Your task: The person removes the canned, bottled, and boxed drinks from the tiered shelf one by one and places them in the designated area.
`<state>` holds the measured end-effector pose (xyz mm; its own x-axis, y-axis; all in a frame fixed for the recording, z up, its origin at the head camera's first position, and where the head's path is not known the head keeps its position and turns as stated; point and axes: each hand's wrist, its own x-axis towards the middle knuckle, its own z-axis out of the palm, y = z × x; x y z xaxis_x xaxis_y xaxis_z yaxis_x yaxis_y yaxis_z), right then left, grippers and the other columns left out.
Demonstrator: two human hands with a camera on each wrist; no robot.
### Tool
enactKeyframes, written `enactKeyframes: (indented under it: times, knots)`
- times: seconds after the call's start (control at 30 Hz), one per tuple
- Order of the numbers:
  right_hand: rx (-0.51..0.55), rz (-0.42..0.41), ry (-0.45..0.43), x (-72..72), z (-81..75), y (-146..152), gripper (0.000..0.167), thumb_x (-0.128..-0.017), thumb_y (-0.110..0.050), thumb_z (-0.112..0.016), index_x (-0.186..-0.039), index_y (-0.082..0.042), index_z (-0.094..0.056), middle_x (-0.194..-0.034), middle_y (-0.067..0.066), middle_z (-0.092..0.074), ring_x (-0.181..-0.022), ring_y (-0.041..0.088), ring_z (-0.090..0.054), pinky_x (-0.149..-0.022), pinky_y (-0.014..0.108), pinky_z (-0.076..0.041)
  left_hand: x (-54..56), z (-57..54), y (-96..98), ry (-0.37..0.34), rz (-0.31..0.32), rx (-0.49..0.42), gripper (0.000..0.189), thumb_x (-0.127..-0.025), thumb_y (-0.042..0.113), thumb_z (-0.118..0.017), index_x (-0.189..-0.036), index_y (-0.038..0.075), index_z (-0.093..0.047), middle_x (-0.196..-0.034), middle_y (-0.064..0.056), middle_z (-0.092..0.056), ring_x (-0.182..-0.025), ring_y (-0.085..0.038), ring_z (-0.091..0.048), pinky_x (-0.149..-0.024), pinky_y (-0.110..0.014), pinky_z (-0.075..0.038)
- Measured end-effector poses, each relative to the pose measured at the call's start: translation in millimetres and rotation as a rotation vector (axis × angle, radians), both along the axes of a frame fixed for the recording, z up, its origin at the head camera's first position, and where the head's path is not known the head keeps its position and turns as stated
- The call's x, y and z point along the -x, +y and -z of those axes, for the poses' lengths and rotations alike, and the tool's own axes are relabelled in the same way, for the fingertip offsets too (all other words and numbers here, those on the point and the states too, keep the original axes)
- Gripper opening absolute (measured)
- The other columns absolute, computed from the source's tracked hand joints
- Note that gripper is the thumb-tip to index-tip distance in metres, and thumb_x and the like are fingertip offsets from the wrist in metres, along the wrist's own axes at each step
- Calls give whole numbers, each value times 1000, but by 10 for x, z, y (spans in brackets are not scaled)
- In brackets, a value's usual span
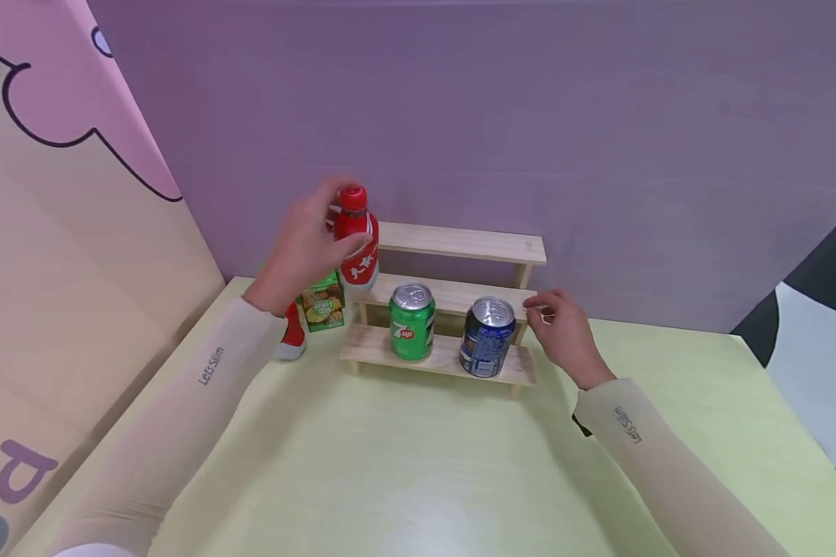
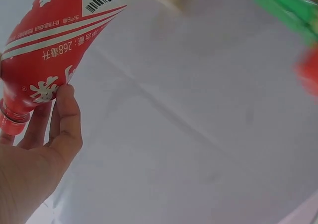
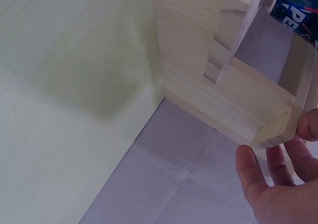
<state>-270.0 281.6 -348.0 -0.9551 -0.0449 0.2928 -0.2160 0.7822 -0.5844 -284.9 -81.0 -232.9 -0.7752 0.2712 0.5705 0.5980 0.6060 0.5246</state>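
My left hand (image 1: 306,251) grips a red plastic bottle (image 1: 360,264) around its neck and shoulder. The bottle is upright, overlapping the left end of the wooden three-tier shelf (image 1: 460,241) in the head view. White lettering and a barcode show on the bottle's label in the left wrist view. At the shelf's other side, my right hand (image 1: 566,336) pinches the right end of the middle tier, thumb and fingers at its corner in the right wrist view. A green 7up can (image 1: 411,325) and a dark blue Pepsi can (image 1: 486,340) stand on the lowest tier.
Left of the shelf stands a green carton (image 1: 323,303), partly behind the left forearm. A red and white item (image 1: 292,334) sits beside it, mostly hidden. A purple-grey backdrop (image 1: 599,139) rises right behind the shelf on the pale table (image 1: 418,464).
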Motion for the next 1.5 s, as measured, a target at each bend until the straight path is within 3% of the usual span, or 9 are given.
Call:
enactKeyframes:
  times: [0.17, 0.3, 0.4, 0.53, 0.83, 0.93, 1.07, 1.3, 1.5]
  knots:
    - [7, -8, 45, -35, 17, 75, 21, -95, -5, -51, -109, 6, -62, -112, 18, -47, -99, 37, -53, -89, 50, -46, -8, 202, -178, -21, -34, 55, 64, -80, 13, -77, -134, 12, -42, -122, -9, -53, -102, -24, -53, -77, -40, -54]
    - [7, 4, 40, -48, 15, 104, 20, -95, -4, -52, -109, 6, -62, -111, 18, -47, -100, 37, -53, -90, 50, -45, 8, 334, -273, 1, -42, 168, 68, -77, 13, -79, -135, 11, -44, -122, -10, -54, -106, -26, -53, -77, -42, -54]
    - [14, 12, 34, -50, 14, 116, 20, -95, -4, -52, -109, 6, -62, -110, 18, -46, -101, 37, -53, -91, 50, -45, 43, 405, -312, -12, -53, 251, 69, -76, 15, -80, -135, 12, -47, -122, -11, -56, -107, -27, -54, -89, -43, -46]
    - [23, 11, 31, -42, 20, 122, 20, -95, -4, -52, -109, 6, -63, -110, 17, -46, -101, 36, -53, -91, 49, -45, 95, 455, -343, -102, -78, 324, 63, -73, 18, -82, -127, 12, -51, -114, -9, -60, -101, -26, -57, -89, -49, -31]
    - [25, 8, 23, -53, 10, 97, 21, -95, -5, -53, -110, 5, -62, -111, 16, -46, -102, 36, -53, -92, 49, -44, 236, 567, -357, -260, -61, 459, 57, -73, 17, -82, -119, 11, -48, -104, -7, -63, -98, -25, -58, -97, -47, -26]
    - [30, -3, 33, -49, 18, 86, 20, -95, -5, -53, -110, 6, -63, -111, 16, -46, -102, 36, -53, -91, 49, -45, 266, 613, -365, -299, -48, 470, 50, -75, 14, -81, -114, 12, -49, -100, -6, -63, -95, -25, -58, -92, -43, -40]
    - [35, -14, 44, -44, 24, 71, 20, -95, -5, -53, -109, 6, -63, -110, 16, -47, -101, 36, -53, -91, 49, -45, 265, 636, -385, -330, -48, 476, 44, -76, 9, -79, -110, 11, -51, -98, -6, -61, -94, -27, -57, -72, -43, -54]
    - [30, -9, 37, -54, 0, 67, 20, -95, -5, -53, -109, 5, -63, -109, 16, -47, -102, 36, -53, -92, 50, -44, 296, 631, -403, -326, -78, 510, 47, -77, 12, -79, -118, 10, -55, -108, -8, -60, -100, -28, -53, -76, -43, -53]
    - [32, -6, 47, -73, 21, 100, 20, -94, -4, -53, -108, 6, -63, -108, 16, -47, -100, 36, -53, -90, 50, -45, 132, 588, -256, -121, -47, 484, 58, -78, 19, -77, -129, 8, -53, -128, -12, -52, -120, -31, -40, -100, -50, -33]
